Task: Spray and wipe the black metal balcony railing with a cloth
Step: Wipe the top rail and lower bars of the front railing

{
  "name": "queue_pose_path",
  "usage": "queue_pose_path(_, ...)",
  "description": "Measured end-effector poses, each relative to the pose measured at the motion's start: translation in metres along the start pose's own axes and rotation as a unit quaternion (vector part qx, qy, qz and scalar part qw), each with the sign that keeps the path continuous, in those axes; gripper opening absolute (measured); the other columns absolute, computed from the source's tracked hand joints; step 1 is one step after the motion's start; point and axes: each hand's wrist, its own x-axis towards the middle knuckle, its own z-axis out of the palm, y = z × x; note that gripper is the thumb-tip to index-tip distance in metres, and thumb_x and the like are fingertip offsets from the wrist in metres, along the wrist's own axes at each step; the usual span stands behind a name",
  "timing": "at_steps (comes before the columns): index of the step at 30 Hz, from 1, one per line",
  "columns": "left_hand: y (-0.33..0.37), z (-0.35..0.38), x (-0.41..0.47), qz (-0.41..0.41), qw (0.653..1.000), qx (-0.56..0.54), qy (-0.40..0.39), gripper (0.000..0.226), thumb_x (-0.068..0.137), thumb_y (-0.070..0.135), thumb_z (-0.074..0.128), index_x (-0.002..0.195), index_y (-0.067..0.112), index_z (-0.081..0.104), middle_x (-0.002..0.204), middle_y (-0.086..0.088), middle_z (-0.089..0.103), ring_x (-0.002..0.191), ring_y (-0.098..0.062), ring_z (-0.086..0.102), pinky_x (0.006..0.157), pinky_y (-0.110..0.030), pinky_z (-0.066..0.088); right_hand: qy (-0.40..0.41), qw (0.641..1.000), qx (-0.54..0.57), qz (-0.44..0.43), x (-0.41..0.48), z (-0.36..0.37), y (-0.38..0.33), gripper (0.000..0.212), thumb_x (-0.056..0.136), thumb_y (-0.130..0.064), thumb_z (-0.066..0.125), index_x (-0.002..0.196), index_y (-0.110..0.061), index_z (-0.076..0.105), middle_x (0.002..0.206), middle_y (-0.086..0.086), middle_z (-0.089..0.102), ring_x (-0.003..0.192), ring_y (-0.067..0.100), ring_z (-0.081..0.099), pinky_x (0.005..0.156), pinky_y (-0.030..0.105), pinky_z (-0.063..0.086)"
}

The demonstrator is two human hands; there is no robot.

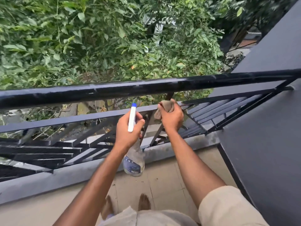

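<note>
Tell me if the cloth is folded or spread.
Bunched up, not spread: the grey-brown fabric cloth sits crumpled inside the right hand, which grips it.

We count one railing (114,91), and just before it one spray bottle (134,161) and one cloth (167,105). Two hands noted: left hand (127,130), right hand (173,119); two feet (144,202).
</note>
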Motion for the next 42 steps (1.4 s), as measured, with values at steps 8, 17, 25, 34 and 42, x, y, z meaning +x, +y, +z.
queue_pose_path(8,-0.010,-0.035,-0.002,-0.017,0.999,-0.007,0.026,0.007,0.094,-0.003,0.064,0.090,0.003,0.063,0.071,-0.006,0.060,0.043,-0.015,0.055,0.046,-0.023,0.048,0.069,0.996,0.055,0.011,0.013,-0.001,-0.032,0.046,0.067,-0.062,0.080,0.091,-0.026,0.064,0.094,-0.008,0.071,0.086,0.021,0.066,0.071,0.041,0.058)
queue_pose_path(17,-0.012,-0.066,-0.006,-0.005,1.000,-0.006,0.003,0.005,0.091,0.007,0.067,0.090,0.010,0.064,0.078,-0.014,0.061,0.051,-0.019,0.057,0.048,-0.019,0.048,0.000,0.992,0.103,0.067,-0.006,0.004,-0.008,0.044,0.073,-0.031,0.091,0.106,-0.028,0.062,0.106,-0.004,0.068,0.097,0.015,0.063,0.085,0.023,0.050)
queue_pose_path(25,-0.026,-0.136,-0.017,0.003,0.999,-0.009,0.034,0.008,0.085,0.015,0.064,0.088,0.007,0.062,0.070,0.000,0.060,0.045,-0.019,0.056,0.048,-0.028,0.049,-0.049,0.937,0.294,0.182,-0.111,0.045,-0.013,0.027,0.079,-0.012,0.086,0.095,-0.016,0.065,0.090,0.002,0.069,0.070,0.007,0.063,0.063,0.017,0.053)
queue_pose_path(34,-0.060,-0.239,-0.050,-0.028,0.984,0.056,0.164,0.008,0.091,0.009,0.068,0.088,0.014,0.063,0.064,0.006,0.060,0.049,-0.015,0.058,0.047,-0.027,0.049,-0.311,0.889,0.262,0.212,-0.204,0.136,-0.031,0.050,0.076,-0.015,0.088,0.115,-0.016,0.057,0.101,0.005,0.069,0.084,0.017,0.068,0.070,0.024,0.055)
queue_pose_path(42,-0.069,-0.315,-0.093,-0.070,0.942,0.081,0.318,0.003,0.086,0.018,0.067,0.087,0.016,0.064,0.069,-0.009,0.064,0.049,-0.018,0.057,0.049,-0.031,0.051,-0.465,0.787,0.257,0.315,-0.277,0.209,-0.064,0.093,0.042,-0.037,0.097,0.124,-0.009,0.062,0.098,0.010,0.075,0.090,0.031,0.072,0.089,0.052,0.056)
